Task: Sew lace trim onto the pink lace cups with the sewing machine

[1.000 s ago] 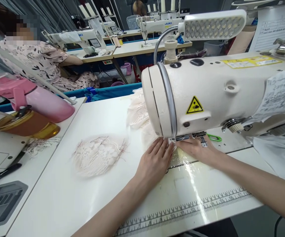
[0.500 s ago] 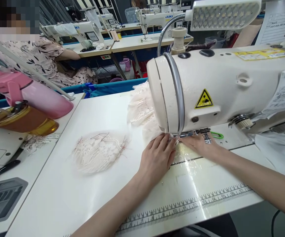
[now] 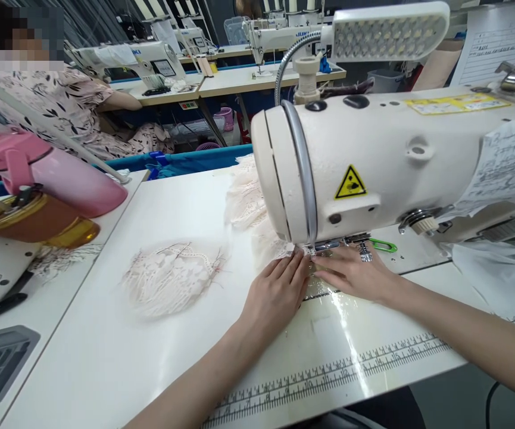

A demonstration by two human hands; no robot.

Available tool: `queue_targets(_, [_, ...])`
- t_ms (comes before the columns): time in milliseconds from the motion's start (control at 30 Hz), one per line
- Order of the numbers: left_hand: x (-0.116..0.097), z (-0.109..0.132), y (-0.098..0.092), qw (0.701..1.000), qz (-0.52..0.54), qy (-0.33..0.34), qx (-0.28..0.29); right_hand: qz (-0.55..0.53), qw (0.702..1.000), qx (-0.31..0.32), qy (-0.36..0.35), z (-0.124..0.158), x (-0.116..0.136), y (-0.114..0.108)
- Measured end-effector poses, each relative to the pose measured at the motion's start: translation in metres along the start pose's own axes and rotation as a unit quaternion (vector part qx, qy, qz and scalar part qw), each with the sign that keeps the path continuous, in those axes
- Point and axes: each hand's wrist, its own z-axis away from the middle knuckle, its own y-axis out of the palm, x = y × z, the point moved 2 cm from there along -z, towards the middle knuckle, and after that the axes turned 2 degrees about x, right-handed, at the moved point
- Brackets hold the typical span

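Note:
Sheer pale-pink lace fabric [image 3: 244,199] runs behind and beneath the head of a white sewing machine [image 3: 364,149]. My left hand [image 3: 277,292] is closed on its near edge just left of the presser foot, fingers together and bent. To the right of the needle area, my right hand [image 3: 355,271] lies low with fingers stretched out and apart, fingertips by the lace edge. The machine head partly covers the presser foot and needle. A second lace piece [image 3: 172,280] with loose reddish threads rests on the table to the left.
A green clip-like item [image 3: 383,245] lies behind my right hand. A printed ruler [image 3: 328,378] follows the table's front edge. At left stand a pink bottle [image 3: 78,179] and an amber cup [image 3: 38,217]. A lamp [image 3: 389,33] hangs above. Another person [image 3: 61,107] sits at the far left.
My right hand has drawn slightly back from the needle area, and its fingers show more and are spread. My left hand stays at the lace edge. The view has shifted slightly.

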Motion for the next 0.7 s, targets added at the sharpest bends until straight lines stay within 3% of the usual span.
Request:
queue_targets(200, [0.004,-0.002,0.0,0.999,0.028,-0.018,0.008,0.015,0.999,0.028,-0.007,-0.001,0.002,-0.001])
queue_targets(433, [0.007,-0.004,0.001,0.999,0.037,-0.032,0.023,0.048,0.999,0.017,-0.009,-0.003,0.004,0.002])
queue_targets(700, [0.007,-0.006,0.001,0.998,0.02,-0.05,0.03,-0.025,0.998,0.052,0.005,-0.009,-0.006,-0.014])
